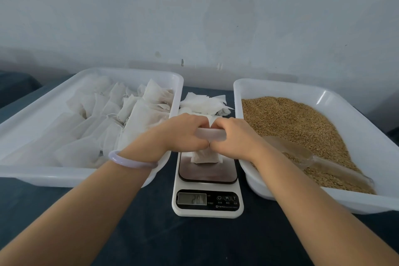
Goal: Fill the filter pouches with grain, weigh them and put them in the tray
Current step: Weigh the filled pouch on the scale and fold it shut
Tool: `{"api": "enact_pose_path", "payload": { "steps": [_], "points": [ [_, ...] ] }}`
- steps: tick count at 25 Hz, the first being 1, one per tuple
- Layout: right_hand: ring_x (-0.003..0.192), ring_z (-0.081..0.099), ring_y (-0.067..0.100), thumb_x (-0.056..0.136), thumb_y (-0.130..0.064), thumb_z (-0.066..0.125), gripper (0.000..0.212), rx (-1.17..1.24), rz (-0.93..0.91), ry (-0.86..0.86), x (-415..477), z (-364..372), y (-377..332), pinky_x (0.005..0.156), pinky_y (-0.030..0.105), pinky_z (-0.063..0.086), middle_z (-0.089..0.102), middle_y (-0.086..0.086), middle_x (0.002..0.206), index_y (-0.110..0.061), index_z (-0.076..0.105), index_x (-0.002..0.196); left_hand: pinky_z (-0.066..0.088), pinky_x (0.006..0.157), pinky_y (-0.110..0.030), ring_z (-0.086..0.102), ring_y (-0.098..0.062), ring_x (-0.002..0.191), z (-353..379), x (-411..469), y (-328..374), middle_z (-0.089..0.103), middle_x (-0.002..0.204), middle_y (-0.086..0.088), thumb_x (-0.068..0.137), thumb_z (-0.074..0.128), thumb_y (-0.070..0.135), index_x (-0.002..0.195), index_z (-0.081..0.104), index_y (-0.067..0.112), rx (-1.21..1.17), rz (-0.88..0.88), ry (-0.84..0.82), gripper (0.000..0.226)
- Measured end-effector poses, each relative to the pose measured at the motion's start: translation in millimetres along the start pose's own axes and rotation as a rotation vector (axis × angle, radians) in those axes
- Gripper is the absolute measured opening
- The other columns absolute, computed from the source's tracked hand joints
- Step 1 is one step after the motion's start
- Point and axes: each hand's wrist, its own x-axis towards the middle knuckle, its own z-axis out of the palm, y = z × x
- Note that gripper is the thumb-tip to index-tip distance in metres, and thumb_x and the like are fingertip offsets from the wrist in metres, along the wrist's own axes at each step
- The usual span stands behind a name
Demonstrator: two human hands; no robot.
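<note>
Weighing step — left hand (183, 134) and right hand (233, 138) pinch the pouch (205, 157) on the scale (207, 174); next, probably lift it to the tray (54, 176).

White trays (54, 101), golden-brown grain (291, 121), white pouches (121, 106), lilac bangle (131, 161), dark table (151, 233).

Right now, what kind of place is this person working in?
Probably a small hand-packing workstation: a digital scale stands between a tray of filled pouches and a bin of loose grain.
</note>
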Motion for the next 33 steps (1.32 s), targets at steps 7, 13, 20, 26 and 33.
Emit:
{"api": "enact_pose_path", "payload": {
  "steps": [7,13,20,26,33],
  "points": [
    [0.084,0.056,0.019,0.075,-0.030,0.056,0.012,0.033,-0.001,-0.002,-1.3,-0.4,1.0,0.063,0.026,0.036,0.063,-0.002,0.088,-0.024,0.059,0.086,0.036,0.067,-0.028,0.050,-0.017,0.078,0.5,-0.4,-0.5,0.048,0.069,0.014,0.079,0.058,0.018,0.076,0.046,0.029,-0.003,-0.003,0.018,0.016],
    [0.084,0.057,0.019,0.077,-0.028,0.057,0.015,0.067,0.014,-0.005,-1.9,-0.8,0.3,0.063,0.026,0.037,0.064,-0.001,0.089,-0.021,0.061,0.089,0.034,0.065,-0.026,0.048,-0.014,0.073,0.9,-1.1,-1.0,0.049,0.068,0.014,0.078,0.058,0.016,0.070,0.044,0.032,-0.023,-0.009,0.026,0.023],
    [0.071,0.052,0.012,0.081,-0.023,0.053,0.005,0.082,0.023,-0.007,-1.6,-1.9,0.2,0.052,0.021,0.032,0.055,-0.012,0.074,-0.025,0.058,0.083,0.035,0.064,-0.026,0.049,-0.012,0.073,0.8,-0.3,0.3,0.050,0.068,0.013,0.079,0.058,0.020,0.069,0.050,0.031,-0.021,-0.046,0.033,0.018],
    [0.064,0.048,0.006,0.082,-0.021,0.054,0.010,0.092,0.039,-0.011,-1.6,-0.9,1.6,0.050,0.022,0.031,0.055,-0.011,0.070,-0.029,0.056,0.076,0.034,0.058,-0.023,0.049,-0.006,0.066,2.5,0.1,-1.4,0.050,0.064,0.012,0.078,0.061,0.021,0.063,0.048,0.032,-0.028,-0.058,0.056,0.022],
    [0.064,0.048,0.005,0.084,-0.018,0.054,0.014,0.167,0.025,0.033,-0.4,-2.4,1.7,0.054,0.023,0.035,0.055,-0.011,0.069,-0.028,0.056,0.074,0.032,0.053,-0.020,0.046,-0.002,0.063,3.5,3.3,-3.7,0.048,0.068,0.013,0.071,0.075,0.030,0.071,0.047,0.034,-0.015,-0.076,0.072,0.028]
  ]
}}
